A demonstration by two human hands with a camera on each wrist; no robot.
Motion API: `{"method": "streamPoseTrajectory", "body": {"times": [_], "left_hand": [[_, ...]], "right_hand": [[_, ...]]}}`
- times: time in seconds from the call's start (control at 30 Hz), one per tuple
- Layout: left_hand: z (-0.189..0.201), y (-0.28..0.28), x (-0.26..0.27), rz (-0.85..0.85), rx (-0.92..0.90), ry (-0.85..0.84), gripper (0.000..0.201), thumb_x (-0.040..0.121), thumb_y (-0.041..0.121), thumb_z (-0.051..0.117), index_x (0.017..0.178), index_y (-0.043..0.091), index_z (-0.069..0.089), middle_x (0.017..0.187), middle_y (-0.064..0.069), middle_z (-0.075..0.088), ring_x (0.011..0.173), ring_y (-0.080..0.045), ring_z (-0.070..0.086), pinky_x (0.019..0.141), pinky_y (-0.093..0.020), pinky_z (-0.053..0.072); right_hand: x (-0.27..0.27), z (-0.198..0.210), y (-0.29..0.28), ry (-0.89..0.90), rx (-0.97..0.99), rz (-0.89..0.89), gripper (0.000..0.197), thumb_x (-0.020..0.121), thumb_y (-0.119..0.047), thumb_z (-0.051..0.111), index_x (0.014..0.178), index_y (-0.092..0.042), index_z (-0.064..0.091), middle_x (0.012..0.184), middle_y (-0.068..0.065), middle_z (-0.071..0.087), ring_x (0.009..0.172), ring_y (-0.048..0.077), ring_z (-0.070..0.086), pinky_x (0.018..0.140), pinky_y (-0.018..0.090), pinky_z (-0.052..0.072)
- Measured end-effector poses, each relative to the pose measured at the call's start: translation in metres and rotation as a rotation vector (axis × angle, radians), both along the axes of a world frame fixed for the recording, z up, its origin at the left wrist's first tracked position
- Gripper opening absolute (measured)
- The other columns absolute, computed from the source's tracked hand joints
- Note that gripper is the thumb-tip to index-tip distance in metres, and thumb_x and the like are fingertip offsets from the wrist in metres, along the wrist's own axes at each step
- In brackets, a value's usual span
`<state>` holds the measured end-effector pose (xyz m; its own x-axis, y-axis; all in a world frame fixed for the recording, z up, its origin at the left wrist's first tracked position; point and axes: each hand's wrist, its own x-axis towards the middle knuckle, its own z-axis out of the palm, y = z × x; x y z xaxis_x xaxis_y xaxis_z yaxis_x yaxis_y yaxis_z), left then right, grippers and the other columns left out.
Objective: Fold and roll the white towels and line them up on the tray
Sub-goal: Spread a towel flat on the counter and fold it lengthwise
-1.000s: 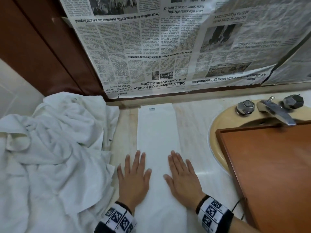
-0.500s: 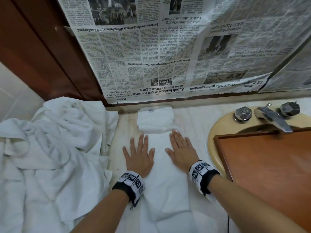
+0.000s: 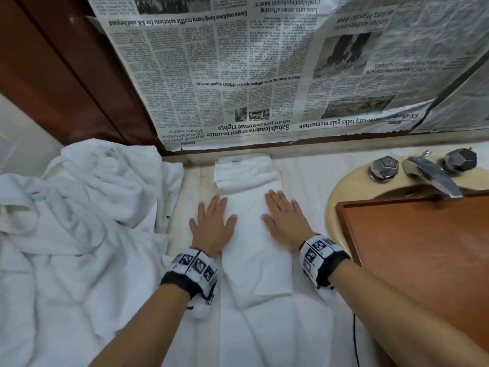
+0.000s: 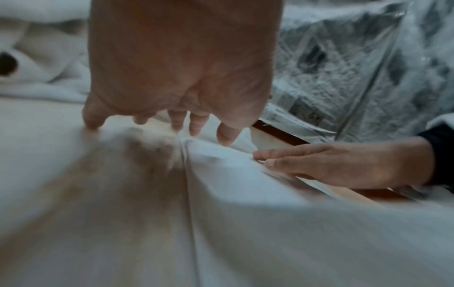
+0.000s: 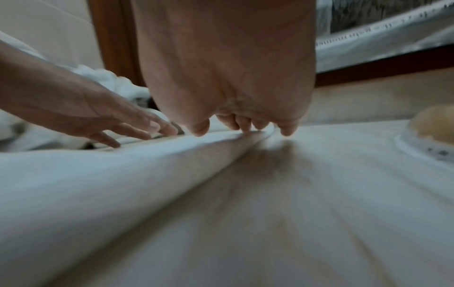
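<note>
The head view looks steeply down from above on the folded towel (image 3: pixel 251 234), newspaper (image 3: pixel 264 75) at twelve o'clock, while both wrist views skim close along that towel from opposite edges, each catching the other hand.

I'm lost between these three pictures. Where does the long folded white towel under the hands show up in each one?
Head: the folded towel runs up the centre of the counter, between the left hand and right hand.
Left wrist: right of centre, its long edge a raised ridge; blurred.
Right wrist: the pale band sloping across the left half; blurred.
Shared landmark: the newspaper on the wall behind, at upper right in both wrist views.
</note>
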<state>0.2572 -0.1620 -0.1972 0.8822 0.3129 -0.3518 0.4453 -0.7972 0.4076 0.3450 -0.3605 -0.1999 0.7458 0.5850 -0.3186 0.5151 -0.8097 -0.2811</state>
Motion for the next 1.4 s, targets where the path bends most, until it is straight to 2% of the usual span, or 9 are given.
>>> {"method": "streamPoseTrajectory", "body": {"times": [0.17, 0.37, 0.5, 0.6, 0.7, 0.93, 1.1, 1.23, 1.4], "left_hand": [[0.0, -0.016, -0.076, -0.081, -0.115, -0.134, 0.07, 0.087, 0.061, 0.042, 0.148, 0.027, 0.044, 0.157, -0.001, 0.035, 0.141, -0.027, 0.035, 0.113, -0.046, 0.034], [0.001, -0.028, -0.118, 0.087, -0.229, -0.184, 0.042, 0.093, 0.028, 0.066, 0.134, 0.018, 0.058, 0.123, -0.002, 0.047, 0.092, -0.015, 0.058, 0.09, -0.024, 0.045], [-0.003, -0.03, -0.122, 0.161, -0.244, -0.208, 0.032, 0.089, 0.012, 0.067, 0.121, 0.013, 0.062, 0.09, 0.004, 0.06, 0.079, -0.007, 0.057, 0.07, -0.007, 0.038], [0.001, -0.036, -0.125, 0.198, -0.234, -0.215, 0.025, 0.089, 0.01, 0.065, 0.114, 0.011, 0.064, 0.086, 0.005, 0.063, 0.082, -0.012, 0.059, 0.076, -0.017, 0.044], [0.006, -0.04, -0.126, 0.241, -0.227, -0.198, 0.019, 0.089, 0.015, 0.065, 0.108, 0.013, 0.064, 0.084, 0.006, 0.064, 0.084, -0.013, 0.06, 0.078, -0.022, 0.043], [0.013, -0.043, -0.132, 0.282, -0.236, -0.152, 0.016, 0.087, 0.017, 0.065, 0.103, 0.017, 0.064, 0.088, 0.004, 0.066, 0.088, -0.016, 0.063, 0.081, -0.026, 0.049], [0.013, -0.045, -0.138, 0.262, -0.226, -0.164, 0.015, 0.087, 0.018, 0.065, 0.102, 0.016, 0.065, 0.087, 0.005, 0.066, 0.086, -0.016, 0.062, 0.083, -0.028, 0.05], [0.01, -0.047, -0.146, 0.232, -0.218, -0.18, 0.017, 0.085, 0.017, 0.068, 0.101, 0.017, 0.063, 0.083, 0.007, 0.064, 0.083, -0.014, 0.061, 0.08, -0.027, 0.048], [0.011, -0.051, -0.151, 0.25, -0.212, -0.179, 0.016, 0.088, 0.013, 0.064, 0.104, 0.014, 0.063, 0.082, 0.005, 0.062, 0.081, -0.013, 0.059, 0.071, -0.021, 0.04]], "right_hand": [[-0.081, 0.013, -0.031, 0.066, 0.089, 0.04, 0.072, 0.098, -0.056, 0.014, 0.158, -0.017, 0.018, 0.167, -0.003, 0.005, 0.153, 0.017, 0.002, 0.123, 0.042, 0.004], [-0.15, 0.017, -0.063, 0.076, 0.274, -0.085, 0.074, 0.089, -0.068, 0.025, 0.129, -0.016, 0.06, 0.141, -0.001, 0.052, 0.132, 0.018, 0.045, 0.108, 0.037, 0.038], [-0.169, 0.026, -0.074, 0.056, 0.154, -0.015, 0.049, 0.09, -0.06, 0.041, 0.111, -0.021, 0.062, 0.113, -0.008, 0.053, 0.107, 0.014, 0.049, 0.086, 0.032, 0.039], [-0.183, 0.048, -0.069, 0.051, 0.077, -0.007, 0.019, 0.101, -0.036, 0.044, 0.1, -0.021, 0.054, 0.095, -0.007, 0.051, 0.097, 0.021, 0.055, 0.073, 0.033, 0.037], [-0.205, 0.078, -0.058, 0.061, 0.086, -0.027, 0.02, 0.102, -0.036, 0.04, 0.093, -0.019, 0.045, 0.083, -0.002, 0.052, 0.076, 0.025, 0.052, 0.062, 0.036, 0.037], [-0.266, 0.091, -0.019, 0.34, 0.019, 0.031, 0.011, 0.099, -0.021, 0.046, 0.095, -0.011, 0.043, 0.102, 0.016, 0.056, 0.083, 0.029, 0.052, 0.056, 0.031, 0.033], [-0.28, 0.082, -0.02, 0.641, -0.031, -0.031, 0.041, 0.098, -0.039, 0.053, 0.111, -0.001, 0.06, 0.108, 0.015, 0.062, 0.079, 0.03, 0.062, 0.069, 0.037, 0.053], [-0.248, 0.071, -0.02, 0.235, 0.22, -0.16, 0.031, 0.099, -0.039, 0.047, 0.116, -0.014, 0.057, 0.108, 0.005, 0.063, 0.095, 0.024, 0.061, 0.079, 0.036, 0.052], [-0.203, 0.036, -0.03, -0.023, 0.052, -0.296, 0.037, 0.1, -0.032, 0.046, 0.129, -0.011, 0.043, 0.125, 0.008, 0.046, 0.112, 0.027, 0.051, 0.081, 0.036, 0.047]]}}
